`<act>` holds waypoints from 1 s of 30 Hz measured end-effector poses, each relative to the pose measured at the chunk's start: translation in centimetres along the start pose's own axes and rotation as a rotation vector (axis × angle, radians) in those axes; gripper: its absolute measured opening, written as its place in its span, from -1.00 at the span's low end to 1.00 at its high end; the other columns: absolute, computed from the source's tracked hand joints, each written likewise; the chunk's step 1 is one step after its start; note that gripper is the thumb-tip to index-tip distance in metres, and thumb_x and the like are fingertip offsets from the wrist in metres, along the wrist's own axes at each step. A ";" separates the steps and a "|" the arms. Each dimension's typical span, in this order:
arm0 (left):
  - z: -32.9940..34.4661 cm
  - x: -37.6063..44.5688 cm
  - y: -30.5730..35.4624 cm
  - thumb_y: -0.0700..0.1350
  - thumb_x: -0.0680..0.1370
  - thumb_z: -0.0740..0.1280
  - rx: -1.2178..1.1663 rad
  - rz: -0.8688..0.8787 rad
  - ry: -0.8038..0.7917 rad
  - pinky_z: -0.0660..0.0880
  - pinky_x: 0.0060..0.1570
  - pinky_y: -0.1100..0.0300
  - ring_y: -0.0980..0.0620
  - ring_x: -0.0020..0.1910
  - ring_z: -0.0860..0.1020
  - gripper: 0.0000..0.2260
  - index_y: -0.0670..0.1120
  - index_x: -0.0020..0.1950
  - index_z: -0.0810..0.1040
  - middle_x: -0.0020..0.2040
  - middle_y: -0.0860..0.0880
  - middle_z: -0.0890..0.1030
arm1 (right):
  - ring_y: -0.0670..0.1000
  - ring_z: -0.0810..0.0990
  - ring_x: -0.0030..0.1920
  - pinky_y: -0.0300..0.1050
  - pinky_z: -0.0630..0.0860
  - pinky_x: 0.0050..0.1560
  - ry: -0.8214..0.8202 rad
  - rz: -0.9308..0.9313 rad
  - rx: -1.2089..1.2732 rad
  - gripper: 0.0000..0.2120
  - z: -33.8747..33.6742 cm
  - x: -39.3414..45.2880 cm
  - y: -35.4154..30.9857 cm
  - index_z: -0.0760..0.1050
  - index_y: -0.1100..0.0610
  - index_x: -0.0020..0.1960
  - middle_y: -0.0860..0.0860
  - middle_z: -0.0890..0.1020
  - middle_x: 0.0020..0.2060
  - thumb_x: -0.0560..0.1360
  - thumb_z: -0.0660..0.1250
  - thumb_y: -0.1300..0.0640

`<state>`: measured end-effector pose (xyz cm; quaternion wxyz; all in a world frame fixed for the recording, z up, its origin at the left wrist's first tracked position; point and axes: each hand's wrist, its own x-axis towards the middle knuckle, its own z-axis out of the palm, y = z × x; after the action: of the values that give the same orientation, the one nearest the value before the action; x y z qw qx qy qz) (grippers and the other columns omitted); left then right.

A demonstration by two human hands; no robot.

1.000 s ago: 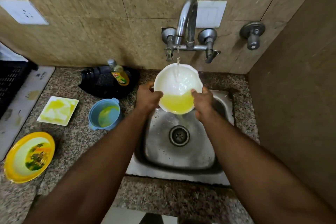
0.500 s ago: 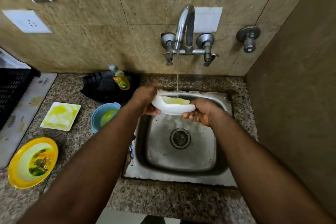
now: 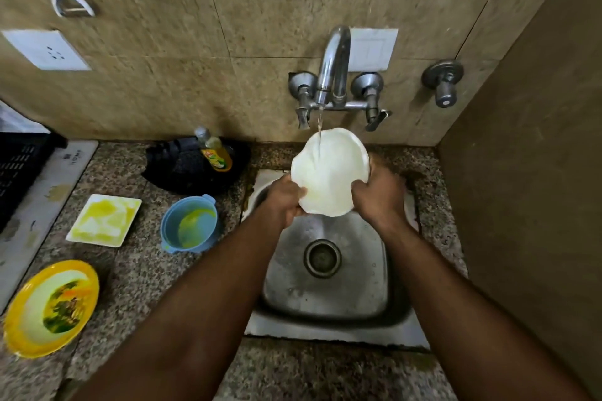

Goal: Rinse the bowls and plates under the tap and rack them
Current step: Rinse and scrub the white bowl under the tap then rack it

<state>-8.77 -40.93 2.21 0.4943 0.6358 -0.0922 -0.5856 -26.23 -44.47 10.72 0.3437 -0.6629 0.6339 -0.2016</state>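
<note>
A white bowl (image 3: pixel 329 172) is held tilted over the back of the sink (image 3: pixel 325 273), directly below the tap (image 3: pixel 332 65); a thin stream of water is seen landing inside it. The bowl's near rim is gripped on the left by the left hand (image 3: pixel 281 202) and on the right by the right hand (image 3: pixel 379 194), fingers curled round the rim. Left of the sink, on the surface (image 3: pixel 136 270), a blue bowl (image 3: pixel 189 225), a square white plate (image 3: pixel 104 220) and a yellow plate (image 3: pixel 50 308) are noted, all soiled.

sink (image 3: pixel 325 286) brushed steel, dull; tap (image 3: pixel 334 65) polished chrome; countertop (image 3: pixel 136 270) speckled granite; white bowl (image 3: pixel 329 172) glossy, wet
</note>
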 end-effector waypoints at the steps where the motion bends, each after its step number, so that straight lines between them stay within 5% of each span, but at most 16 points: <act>1: 0.0 0.0 0.1 -0.43 0.56 0.24 -0.024 0.017 -0.001 0.61 0.10 -0.27 -0.30 0.27 0.57 -0.51 -0.13 0.47 0.46 0.35 -0.17 0.58 | 0.22 0.64 0.05 0.04 0.65 -0.02 0.009 0.019 0.023 -0.38 0.2 -0.1 0.2 0.45 0.02 0.38 0.11 0.68 0.11 0.31 0.29 0.12; 6: -0.2 0.6 -0.4 -0.46 0.53 0.32 0.019 0.046 0.046 0.61 0.14 -0.27 -0.26 0.21 0.60 -0.50 -0.14 0.43 0.50 0.29 -0.15 0.62 | 0.24 0.65 0.04 0.15 0.66 0.00 0.048 0.095 0.043 -0.53 0.4 -0.2 -0.2 0.47 0.06 0.29 0.12 0.67 0.08 0.38 0.32 0.08; 10: 0.4 1.6 -2.2 0.02 0.46 0.50 0.310 0.136 0.335 0.64 0.12 -0.17 -0.21 0.08 0.67 -0.60 -0.12 0.25 0.63 0.19 -0.17 0.69 | 0.28 0.64 0.04 0.09 0.64 -0.04 0.019 0.075 -0.103 -0.56 1.1 -0.3 -1.9 0.41 0.16 0.27 0.20 0.65 0.08 0.41 0.34 0.17; 16: 1.6 1.9 -0.7 0.47 0.53 0.16 0.848 0.167 0.467 0.58 0.20 -0.11 -0.26 0.22 0.60 -0.26 -0.16 0.29 0.59 0.25 -0.22 0.63 | 0.27 0.65 0.10 0.04 0.64 -0.02 0.039 0.063 -0.147 -0.51 2.3 -1.7 -1.3 0.31 0.20 0.39 0.25 0.63 0.16 0.48 0.31 0.24; 20: 2.9 1.3 -0.4 0.37 0.64 0.02 1.163 0.161 0.574 0.48 0.24 -0.05 -0.25 0.31 0.55 -0.31 -0.21 0.34 0.49 0.31 -0.25 0.58 | 0.30 0.63 0.12 0.05 0.60 0.00 0.045 0.094 -0.110 -0.51 2.5 -1.6 -1.2 0.32 0.21 0.39 0.26 0.63 0.15 0.47 0.29 0.27; 22: 3.3 1.3 -1.3 0.18 0.68 0.10 1.256 0.191 0.482 0.40 0.39 -0.09 -0.29 0.44 0.42 -0.40 -0.28 0.50 0.28 0.46 -0.31 0.43 | 0.32 0.63 0.12 0.08 0.62 0.02 0.062 0.125 -0.059 -0.53 2.5 -1.0 -1.0 0.36 0.23 0.37 0.28 0.63 0.16 0.46 0.27 0.29; 24: 3.3 1.1 -2.6 0.04 0.65 0.15 1.402 0.262 0.338 0.10 0.58 -0.15 -0.35 0.62 0.05 -0.29 -0.37 0.61 -0.06 0.62 -0.39 0.05 | 0.33 0.62 0.13 0.14 0.65 0.01 0.068 0.163 -0.031 -0.54 2.5 -0.4 -0.8 0.38 0.23 0.36 0.28 0.62 0.17 0.46 0.25 0.31; 26: 2.8 0.7 -3.4 0.08 0.66 0.08 1.515 0.404 0.153 -0.15 0.60 -0.24 -0.31 0.62 -0.31 -0.28 -0.28 0.64 -0.16 0.64 -0.31 -0.26 | 0.34 0.62 0.13 0.20 0.66 0.00 0.077 0.196 -0.031 -0.53 2.6 0.1 -0.5 0.39 0.23 0.37 0.28 0.62 0.18 0.47 0.24 0.33; 30: 0.6 0.5 -3.8 0.23 0.70 -0.17 1.641 0.525 -0.152 -0.26 0.61 -0.10 -0.04 0.64 -0.33 -0.34 -0.16 0.68 -0.11 0.68 -0.11 -0.23 | 0.36 0.64 0.06 0.27 0.67 -0.13 0.056 0.193 -0.018 -0.52 3.1 0.4 -0.3 0.39 0.22 0.35 0.28 0.63 0.15 0.43 0.25 0.32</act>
<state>-10.86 -39.73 -0.81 -0.0094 0.7089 -0.6625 -0.2418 -23.81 -44.25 8.70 0.3375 -0.5959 0.7061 -0.1802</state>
